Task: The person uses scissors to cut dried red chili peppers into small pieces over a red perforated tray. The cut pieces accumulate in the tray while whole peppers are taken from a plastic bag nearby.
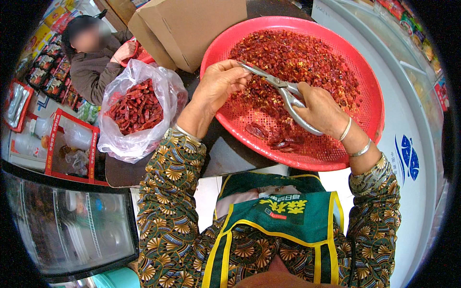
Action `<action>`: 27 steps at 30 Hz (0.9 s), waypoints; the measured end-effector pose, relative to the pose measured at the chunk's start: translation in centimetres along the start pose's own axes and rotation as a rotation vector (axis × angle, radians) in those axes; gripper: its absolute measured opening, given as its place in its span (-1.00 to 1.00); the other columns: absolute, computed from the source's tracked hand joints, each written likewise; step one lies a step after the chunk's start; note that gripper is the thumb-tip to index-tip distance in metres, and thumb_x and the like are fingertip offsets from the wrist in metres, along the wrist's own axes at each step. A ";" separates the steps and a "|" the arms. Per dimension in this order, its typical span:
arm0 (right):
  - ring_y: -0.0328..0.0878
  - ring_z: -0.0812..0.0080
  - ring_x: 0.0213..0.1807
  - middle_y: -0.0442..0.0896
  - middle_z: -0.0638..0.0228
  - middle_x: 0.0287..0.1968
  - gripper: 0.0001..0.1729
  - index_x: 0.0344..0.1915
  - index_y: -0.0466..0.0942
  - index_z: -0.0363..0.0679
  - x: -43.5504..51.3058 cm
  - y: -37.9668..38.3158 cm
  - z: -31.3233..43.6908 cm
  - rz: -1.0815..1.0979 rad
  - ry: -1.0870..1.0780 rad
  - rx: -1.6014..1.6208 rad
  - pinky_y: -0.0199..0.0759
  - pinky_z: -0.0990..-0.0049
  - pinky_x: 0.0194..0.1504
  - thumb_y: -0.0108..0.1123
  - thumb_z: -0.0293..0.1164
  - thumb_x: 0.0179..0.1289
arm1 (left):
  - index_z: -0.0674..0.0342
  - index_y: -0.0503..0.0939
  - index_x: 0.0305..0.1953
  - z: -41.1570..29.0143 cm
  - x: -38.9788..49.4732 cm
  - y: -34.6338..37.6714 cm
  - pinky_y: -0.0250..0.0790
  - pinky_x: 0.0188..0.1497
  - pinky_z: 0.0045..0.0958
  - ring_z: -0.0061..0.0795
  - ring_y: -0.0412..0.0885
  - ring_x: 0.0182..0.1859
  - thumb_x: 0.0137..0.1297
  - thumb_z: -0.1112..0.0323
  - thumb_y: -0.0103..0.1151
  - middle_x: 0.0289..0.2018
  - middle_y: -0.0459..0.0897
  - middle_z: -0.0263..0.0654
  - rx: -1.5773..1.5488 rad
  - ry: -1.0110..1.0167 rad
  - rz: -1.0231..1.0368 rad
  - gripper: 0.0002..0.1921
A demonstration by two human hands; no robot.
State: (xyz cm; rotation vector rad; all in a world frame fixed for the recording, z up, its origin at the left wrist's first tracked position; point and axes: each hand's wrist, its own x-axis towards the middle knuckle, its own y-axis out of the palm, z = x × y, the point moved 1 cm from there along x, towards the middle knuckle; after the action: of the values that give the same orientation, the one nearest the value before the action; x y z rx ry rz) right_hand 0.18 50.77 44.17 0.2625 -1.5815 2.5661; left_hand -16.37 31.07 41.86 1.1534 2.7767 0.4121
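Note:
A red plastic mesh basket (371, 93) holds a wide heap of cut dried red chili pieces (306, 61). Several whole dried chilies (256, 131) lie near its lower edge. Over the basket, my right hand (320, 108) grips the handles of metal scissors (284, 90), whose blades point toward my left hand. At the blade tips, the fingers of my left hand (225, 82) are pinched together; whether a chili piece is between them, I cannot tell. Left of my left forearm stands an open clear plastic bag (176, 97) of whole dried red chilies (138, 108).
A cardboard box (194, 28) stands behind the basket's left side. At the upper left a person (93, 68) has a hand at another red container (144, 54). A red-framed case (70, 144) is at the left, and a grey-white freezer cabinet (392, 108) curves along the right.

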 end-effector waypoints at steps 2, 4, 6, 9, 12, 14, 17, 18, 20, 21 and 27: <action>0.58 -0.17 -0.34 0.58 -0.16 -0.46 -0.64 -0.35 0.47 -0.39 0.1 -0.1 -0.1 0.019 -0.010 0.003 0.42 0.04 -0.27 0.23 -0.25 0.16 | 0.24 0.58 -0.25 0.2 0.1 -0.3 0.45 -0.33 -0.63 -0.63 0.59 -0.39 0.29 0.47 0.18 -0.36 0.68 -0.29 -0.014 0.000 0.004 -0.96; 0.58 -0.16 -0.33 0.57 -0.16 -0.45 -0.66 -0.36 0.48 -0.38 0.2 -0.2 -0.3 0.026 -0.002 0.024 0.42 0.06 -0.27 0.23 -0.26 0.16 | 0.23 0.57 -0.26 0.1 0.3 -0.2 0.45 -0.34 -0.64 -0.64 0.59 -0.40 0.28 0.46 0.20 -0.36 0.68 -0.28 -0.027 0.003 0.001 -0.96; 0.58 -0.16 -0.34 0.58 -0.17 -0.45 -0.66 -0.36 0.48 -0.39 0.1 0.0 -0.5 0.010 -0.021 0.029 0.43 0.06 -0.28 0.23 -0.26 0.16 | 0.22 0.57 -0.27 0.1 0.2 -0.1 0.44 -0.35 -0.64 -0.64 0.59 -0.41 0.27 0.46 0.21 -0.36 0.68 -0.28 -0.019 0.005 -0.007 -0.96; 0.59 -0.16 -0.36 0.58 -0.17 -0.46 -0.66 -0.37 0.49 -0.39 0.3 -0.1 -0.5 0.001 -0.037 0.031 0.43 0.06 -0.30 0.22 -0.27 0.17 | 0.21 0.56 -0.28 0.0 0.1 -0.1 0.43 -0.37 -0.64 -0.65 0.58 -0.42 0.27 0.46 0.21 -0.37 0.68 -0.28 0.008 0.003 -0.013 -0.96; 0.59 -0.15 -0.38 0.58 -0.16 -0.47 -0.66 -0.38 0.51 -0.39 0.2 0.0 -0.7 -0.008 -0.049 0.026 0.43 0.07 -0.30 0.21 -0.26 0.18 | 0.21 0.57 -0.29 -0.1 0.0 0.1 0.42 -0.39 -0.65 -0.65 0.58 -0.42 0.27 0.47 0.21 -0.37 0.68 -0.28 0.015 0.000 -0.021 -0.96; 0.59 -0.14 -0.38 0.58 -0.16 -0.46 -0.66 -0.38 0.53 -0.38 0.2 -0.1 -0.7 -0.003 -0.050 0.045 0.44 0.08 -0.30 0.20 -0.25 0.19 | 0.21 0.57 -0.28 -0.1 0.2 0.1 0.42 -0.39 -0.65 -0.65 0.57 -0.42 0.27 0.48 0.21 -0.38 0.68 -0.28 0.026 0.004 -0.004 -0.96; 0.60 -0.10 -0.36 0.59 -0.13 -0.44 -0.66 -0.36 0.56 -0.36 0.4 0.3 -1.3 0.019 -0.065 0.109 0.45 0.12 -0.31 0.20 -0.24 0.22 | 0.22 0.58 -0.26 0.1 0.1 -0.3 0.42 -0.37 -0.65 -0.64 0.58 -0.41 0.27 0.48 0.21 -0.37 0.68 -0.29 0.049 0.016 0.017 -0.95; 0.61 -0.09 -0.36 0.59 -0.13 -0.44 -0.66 -0.34 0.56 -0.37 0.7 0.2 -1.6 0.041 -0.058 0.144 0.44 0.13 -0.31 0.20 -0.23 0.22 | 0.22 0.58 -0.25 0.0 0.3 -0.2 0.43 -0.36 -0.65 -0.64 0.58 -0.40 0.27 0.48 0.21 -0.37 0.68 -0.30 0.043 0.033 0.014 -0.95; 0.61 -0.07 -0.37 0.59 -0.12 -0.45 -0.65 -0.33 0.56 -0.37 0.7 0.3 -1.8 0.055 -0.031 0.196 0.44 0.15 -0.32 0.20 -0.23 0.22 | 0.24 0.59 -0.20 0.4 0.5 -0.5 0.45 -0.30 -0.64 -0.61 0.60 -0.33 0.28 0.48 0.21 -0.33 0.68 -0.30 0.027 0.046 0.033 -0.91; 0.60 -0.06 -0.38 0.58 -0.12 -0.45 -0.64 -0.33 0.56 -0.37 0.7 0.3 -1.7 0.047 -0.017 0.211 0.44 0.15 -0.32 0.20 -0.22 0.22 | 0.25 0.59 -0.19 0.3 0.5 -0.5 0.45 -0.29 -0.63 -0.60 0.61 -0.32 0.28 0.48 0.20 -0.32 0.68 -0.29 0.009 0.056 0.017 -0.90; 0.60 -0.07 -0.40 0.59 -0.10 -0.46 -0.62 -0.32 0.55 -0.36 0.9 -0.5 -2.3 -0.086 -0.037 0.131 0.45 0.15 -0.34 0.22 -0.19 0.20 | 0.29 0.57 -0.12 -0.1 0.3 0.1 0.50 -0.22 -0.59 -0.56 0.62 -0.29 0.30 0.50 0.18 -0.28 0.68 -0.24 -0.065 0.089 -0.050 -0.86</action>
State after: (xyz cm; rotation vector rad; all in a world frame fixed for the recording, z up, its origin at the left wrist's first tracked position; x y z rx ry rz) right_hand -0.83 53.10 43.76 0.3831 -1.3825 2.6163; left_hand -16.53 31.28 41.96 1.0744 2.8377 0.5570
